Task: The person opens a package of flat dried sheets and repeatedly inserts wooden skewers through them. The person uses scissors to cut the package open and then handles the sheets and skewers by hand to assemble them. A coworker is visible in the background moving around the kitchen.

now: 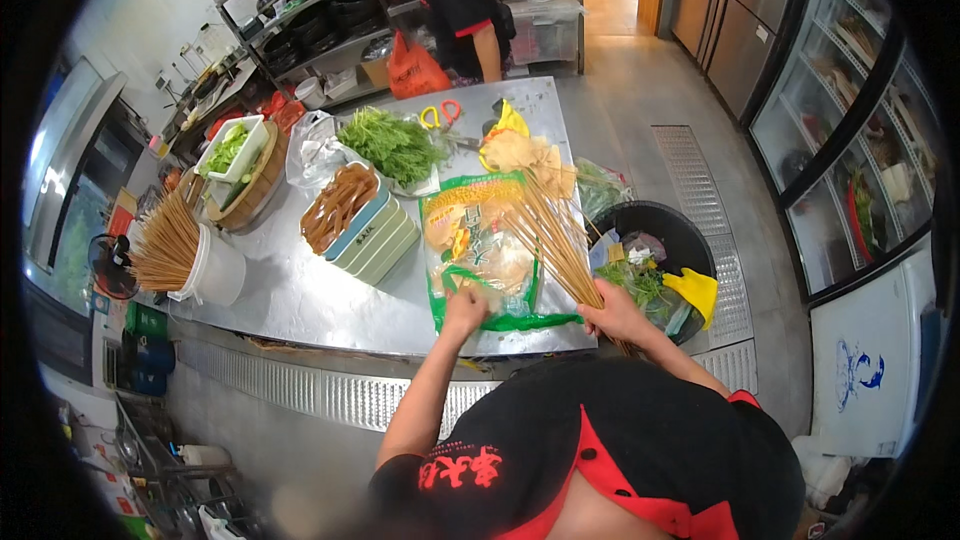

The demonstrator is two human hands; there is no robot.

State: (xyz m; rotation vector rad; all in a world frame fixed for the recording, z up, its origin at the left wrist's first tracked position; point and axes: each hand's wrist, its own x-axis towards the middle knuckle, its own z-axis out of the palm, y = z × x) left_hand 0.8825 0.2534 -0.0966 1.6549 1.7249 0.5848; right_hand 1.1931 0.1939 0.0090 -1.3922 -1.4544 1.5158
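On the steel table (270, 307) before me lies a printed plastic food bag (480, 240) with green edges and pale pieces inside. My left hand (466, 311) is at its near part, fingers pinched on the film beside a raised green flap. A bundle of thin wooden skewers (551, 240) is held near its lower end by my right hand (616, 313), at the table's right edge. The skewers slant away over the bag's right side. By their far ends lie thin tan food sheets (551, 171); whether these are threaded on, I cannot tell.
Left of the bag stand a stacked tub of brown strips (341, 206) and a white bucket of skewers (217, 266). Leafy greens (390, 142), scissors (450, 114) and a yellow glove (511, 120) lie behind. A black waste bin (697, 240) stands right; a co-worker (465, 7) is beyond.
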